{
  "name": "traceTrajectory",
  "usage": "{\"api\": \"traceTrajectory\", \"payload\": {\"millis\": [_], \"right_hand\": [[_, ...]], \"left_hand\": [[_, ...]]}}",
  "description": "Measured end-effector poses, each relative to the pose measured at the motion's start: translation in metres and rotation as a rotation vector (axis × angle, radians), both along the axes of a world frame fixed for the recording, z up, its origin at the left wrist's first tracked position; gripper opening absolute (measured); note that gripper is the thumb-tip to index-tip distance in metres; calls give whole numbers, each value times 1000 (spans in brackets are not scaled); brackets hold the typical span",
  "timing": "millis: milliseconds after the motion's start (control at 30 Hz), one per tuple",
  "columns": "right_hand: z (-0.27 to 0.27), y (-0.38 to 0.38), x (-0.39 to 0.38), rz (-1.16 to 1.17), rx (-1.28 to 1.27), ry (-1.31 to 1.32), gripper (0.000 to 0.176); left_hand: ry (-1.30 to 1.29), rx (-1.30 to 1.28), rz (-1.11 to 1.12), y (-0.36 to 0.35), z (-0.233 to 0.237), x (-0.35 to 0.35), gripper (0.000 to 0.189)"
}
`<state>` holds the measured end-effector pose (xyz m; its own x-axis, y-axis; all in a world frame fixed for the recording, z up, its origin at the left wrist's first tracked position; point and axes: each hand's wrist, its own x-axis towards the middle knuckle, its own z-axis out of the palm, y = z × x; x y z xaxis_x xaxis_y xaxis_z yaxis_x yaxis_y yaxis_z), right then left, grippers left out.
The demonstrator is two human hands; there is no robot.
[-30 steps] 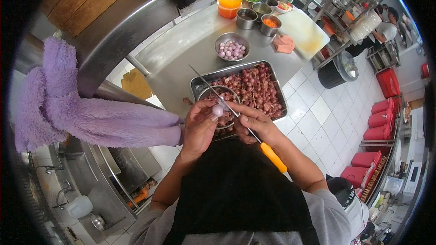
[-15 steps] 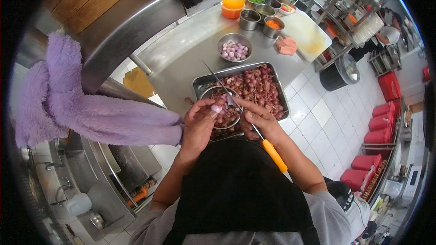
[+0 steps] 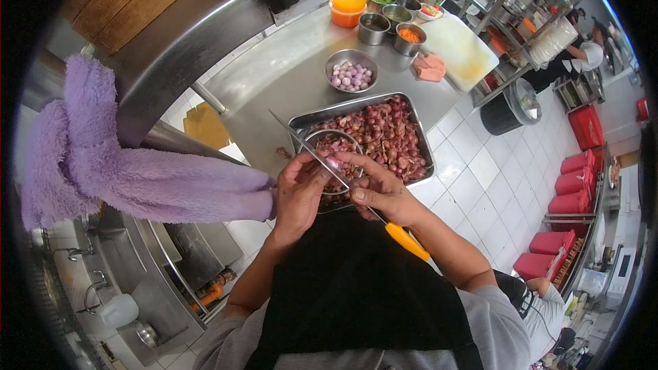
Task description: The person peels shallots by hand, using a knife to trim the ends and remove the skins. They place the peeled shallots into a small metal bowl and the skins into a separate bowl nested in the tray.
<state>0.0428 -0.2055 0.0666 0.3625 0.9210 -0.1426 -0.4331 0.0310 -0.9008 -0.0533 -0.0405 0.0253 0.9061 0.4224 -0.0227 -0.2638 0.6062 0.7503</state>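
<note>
My left hand (image 3: 300, 195) pinches a small peeled shallot (image 3: 334, 162) at its fingertips, over a small round steel bowl (image 3: 317, 138). My right hand (image 3: 378, 190) grips a knife with an orange handle (image 3: 407, 241); its thin blade (image 3: 296, 140) runs up and left across the shallot. Both hands hover above the near end of a steel tray (image 3: 301, 122) heaped with unpeeled red shallots (image 3: 387, 137).
A steel bowl of peeled shallots (image 3: 351, 70) sits farther along the steel counter (image 3: 274, 75). Beyond it are several small ingredient containers (image 3: 384, 17), a white cutting board (image 3: 458, 48) and a pink cloth (image 3: 429, 67). A purple towel (image 3: 130, 171) hangs at left. A person stands at far right (image 3: 572, 58).
The knife has tilted so its blade tip swung left and lower, and my right hand has closed in over the shallot. My left hand stays put.
</note>
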Motion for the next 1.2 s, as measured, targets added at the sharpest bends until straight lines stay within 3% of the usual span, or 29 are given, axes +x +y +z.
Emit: {"api": "traceTrajectory", "payload": {"millis": [567, 667, 733, 1067, 1133, 1200], "right_hand": [[-4, -7, 11, -39, -30, 127, 58], [-6, -5, 8, -13, 8, 84, 58], [-4, -4, 8, -8, 5, 94, 58], [-13, -11, 22, -103, 25, 59, 56], [-24, -11, 24, -117, -34, 99, 56], [-47, -5, 24, -112, -92, 140, 57]], "left_hand": [[-26, -52, -46, 7, -4, 1, 28], [-35, -213, -140, 4, 10, 1, 28], [65, -69, -105, 3, 0, 1, 28], [141, 25, -33, 8, -3, 0, 25], [268, 441, 99, 14, -12, -1, 25], [271, 525, 90, 23, -39, 2, 25]]}}
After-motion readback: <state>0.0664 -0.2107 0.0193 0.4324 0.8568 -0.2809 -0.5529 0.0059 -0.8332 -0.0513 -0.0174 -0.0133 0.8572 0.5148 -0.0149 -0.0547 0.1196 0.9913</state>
